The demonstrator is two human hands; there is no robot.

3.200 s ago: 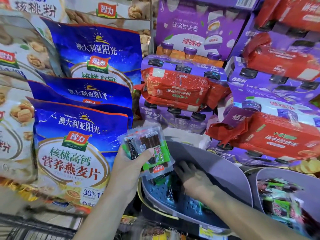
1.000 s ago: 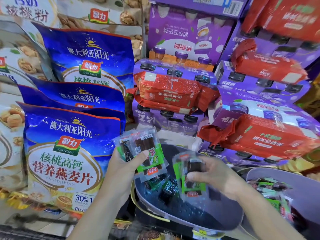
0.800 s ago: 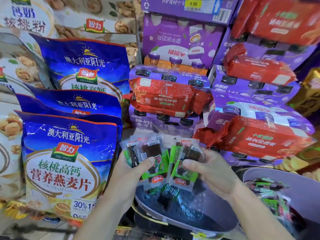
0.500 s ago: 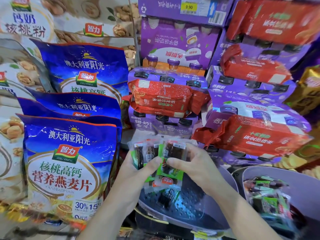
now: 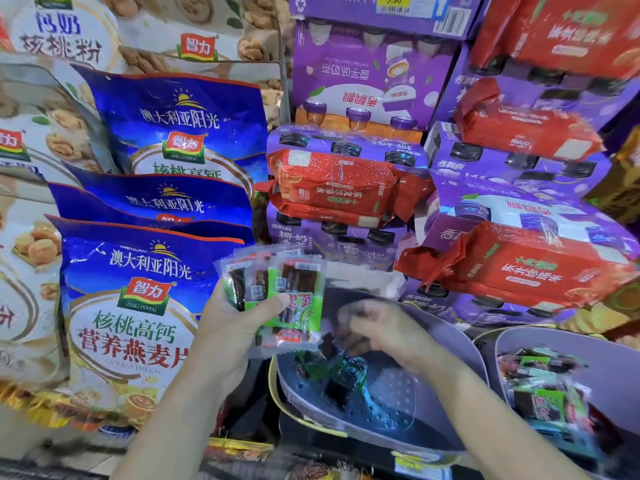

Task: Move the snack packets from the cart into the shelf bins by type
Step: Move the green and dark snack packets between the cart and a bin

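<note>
Several snack packets (image 5: 277, 299), clear wrappers with green print, a red logo at the bottom and dark strips inside, sit fanned in the left hand (image 5: 239, 323), thumb clamped across their front, held just above the left rim of the grey bin (image 5: 453, 337). The print on the packets is too small to read. A few loose packets (image 5: 346, 375) lie on the bin's perforated floor. The right hand (image 5: 384, 330) is low inside the bin over them, fingers curled and motion-blurred; cannot tell if it grips anything. A second bin (image 5: 554, 344) to the right holds more of the same green packets. Blue bags (image 5: 138, 306) at left read "智力", "澳大利亚阳光" and "核桃高钙营养燕麦片". A white bag (image 5: 59, 39) at top left reads "核桃粉". The yellow price tag (image 5: 394, 0) at the top says "9.90". One purple box (image 5: 329, 244) shows "椰奶". The red pack (image 5: 332, 188) on it has upside-down print, not clearly legible. Versus half a second ago, the right hand has left the fanned stack, where it was pressing a packet on, and dropped into the bin; that packet now stays with the left hand's stack.
</note>
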